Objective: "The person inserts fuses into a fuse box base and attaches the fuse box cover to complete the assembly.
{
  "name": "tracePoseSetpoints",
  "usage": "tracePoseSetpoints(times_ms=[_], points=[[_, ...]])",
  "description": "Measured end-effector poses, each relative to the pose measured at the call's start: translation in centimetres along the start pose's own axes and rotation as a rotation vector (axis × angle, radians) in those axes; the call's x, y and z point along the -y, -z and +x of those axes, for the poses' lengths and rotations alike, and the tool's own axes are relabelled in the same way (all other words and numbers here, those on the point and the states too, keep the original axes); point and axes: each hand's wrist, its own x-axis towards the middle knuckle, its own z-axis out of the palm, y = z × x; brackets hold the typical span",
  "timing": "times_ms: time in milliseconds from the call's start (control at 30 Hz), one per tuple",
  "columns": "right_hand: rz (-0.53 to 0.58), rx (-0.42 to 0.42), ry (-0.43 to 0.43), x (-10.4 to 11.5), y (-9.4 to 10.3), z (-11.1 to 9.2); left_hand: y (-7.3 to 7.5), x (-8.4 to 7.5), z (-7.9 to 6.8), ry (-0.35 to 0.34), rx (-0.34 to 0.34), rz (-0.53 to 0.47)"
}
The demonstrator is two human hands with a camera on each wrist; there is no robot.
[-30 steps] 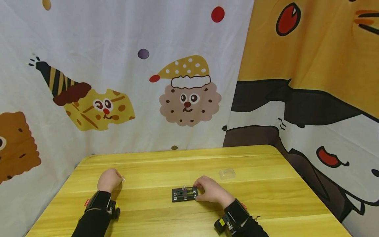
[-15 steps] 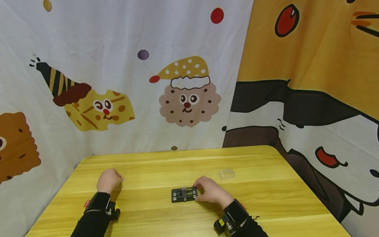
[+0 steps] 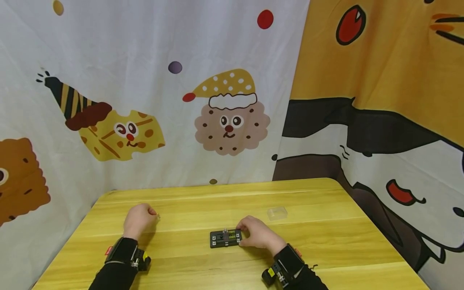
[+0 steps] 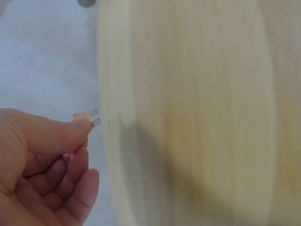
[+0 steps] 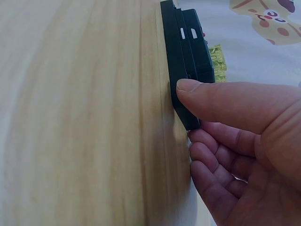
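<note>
My left hand (image 3: 139, 220) pinches a small blade fuse (image 4: 82, 116) between thumb and forefinger, above the left part of the table. Two flat metal prongs stick out past the thumb tip, and the fuse body looks pale orange and clear. A black fuse block (image 3: 218, 238) lies flat near the middle of the table, with metal terminals at its ends. Yellow clear fuses (image 5: 217, 63) rise from its top in the right wrist view. My right hand (image 3: 259, 233) grips the block's right end, thumb on the near side; its fingertips behind are partly hidden.
A small clear plastic box (image 3: 277, 213) stands on the wooden table (image 3: 188, 266), behind and right of the block. A printed curtain (image 3: 145, 80) hangs close behind the table's far edge.
My left hand has moved slightly right and away from the near edge, carrying the blade fuse. The right hand and the fuse block have stayed in place.
</note>
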Motion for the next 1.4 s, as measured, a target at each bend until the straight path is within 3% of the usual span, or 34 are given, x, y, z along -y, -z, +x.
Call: tracePoseSetpoints(times_ms=[333, 967, 1400], points=[[0.015, 0.003, 0.010, 0.2, 0.1, -0.2, -0.5, -3.0, -0.4, -0.123, -0.040, -0.046], [0.014, 0.000, 0.017, -0.1, 0.0, -0.1, -2.7, -8.5, -2.6, -0.249, -0.018, -0.165], [0.025, 0.011, 0.011, 0.0, 0.1, -0.1, -4.5, -11.5, -4.2, -0.331, -0.017, -0.157]])
